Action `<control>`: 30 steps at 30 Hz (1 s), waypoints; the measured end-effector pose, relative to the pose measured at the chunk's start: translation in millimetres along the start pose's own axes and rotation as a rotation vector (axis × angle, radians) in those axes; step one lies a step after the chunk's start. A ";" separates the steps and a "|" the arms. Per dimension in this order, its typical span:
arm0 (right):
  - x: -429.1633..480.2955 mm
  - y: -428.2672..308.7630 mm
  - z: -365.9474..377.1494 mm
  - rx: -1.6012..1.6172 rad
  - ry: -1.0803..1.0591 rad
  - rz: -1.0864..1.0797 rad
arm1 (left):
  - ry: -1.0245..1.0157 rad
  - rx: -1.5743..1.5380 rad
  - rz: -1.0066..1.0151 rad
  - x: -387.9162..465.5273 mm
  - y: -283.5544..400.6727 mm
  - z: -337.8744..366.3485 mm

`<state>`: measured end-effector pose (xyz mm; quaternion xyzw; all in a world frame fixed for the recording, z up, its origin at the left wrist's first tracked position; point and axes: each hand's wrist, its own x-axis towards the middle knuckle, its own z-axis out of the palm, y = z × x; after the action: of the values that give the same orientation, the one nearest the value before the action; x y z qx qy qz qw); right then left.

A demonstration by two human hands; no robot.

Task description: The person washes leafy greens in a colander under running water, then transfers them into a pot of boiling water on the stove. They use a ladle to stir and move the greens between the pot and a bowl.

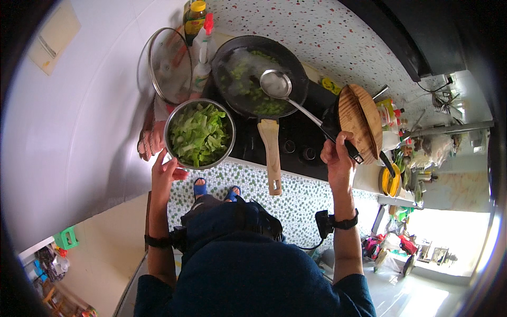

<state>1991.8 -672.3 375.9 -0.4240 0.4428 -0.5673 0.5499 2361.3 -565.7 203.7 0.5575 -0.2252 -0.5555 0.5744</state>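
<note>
My left hand (165, 171) is at the near left side of a stainless steel bowl (232, 136), its fingers against the rim. Chopped leafy greens (200, 136) fill that bowl. In my right hand (338, 158) is the black handle of a metal ladle (276, 84). The ladle's head hangs over a dark wok (300, 93), facing up; whether it holds liquid is hard to tell. Green pieces (269, 107) lie in cloudy liquid inside the wok, with steam above. The wok's wooden handle (271, 156) points toward me, past the edge of the black cooktop (249, 142).
A glass lid (170, 65) leans on the left wall, by a spray bottle (202, 67) and a yellow-capped jar (196, 20). Right of the wok stands a pan with a wooden lid (358, 123). Beyond it are bottles and a yellow basket (390, 180). A range hood (431, 35) overhangs the upper right.
</note>
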 end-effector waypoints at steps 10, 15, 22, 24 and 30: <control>-35.4 -27.4 11.1 -0.015 -0.307 0.007 | 0.025 -0.084 0.019 2.4 -8.7 -2.0; -40.4 -27.3 21.1 0.031 -0.452 0.118 | 0.056 -0.107 0.017 0.3 -5.2 0.8; -43.3 -0.4 39.6 -0.199 -0.511 0.207 | 0.064 -0.209 0.013 -6.3 -0.8 4.0; -41.9 1.8 45.0 -0.309 -0.592 0.216 | 0.052 -0.247 0.013 -7.7 0.2 4.8; -37.7 -7.5 52.5 -0.538 -0.754 0.110 | 0.025 -0.290 0.041 -9.3 1.3 6.3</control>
<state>2042.2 -636.6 396.4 -0.7039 0.3655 -0.2084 0.5722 2353.7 -560.2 210.0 0.4705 -0.1467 -0.5634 0.6630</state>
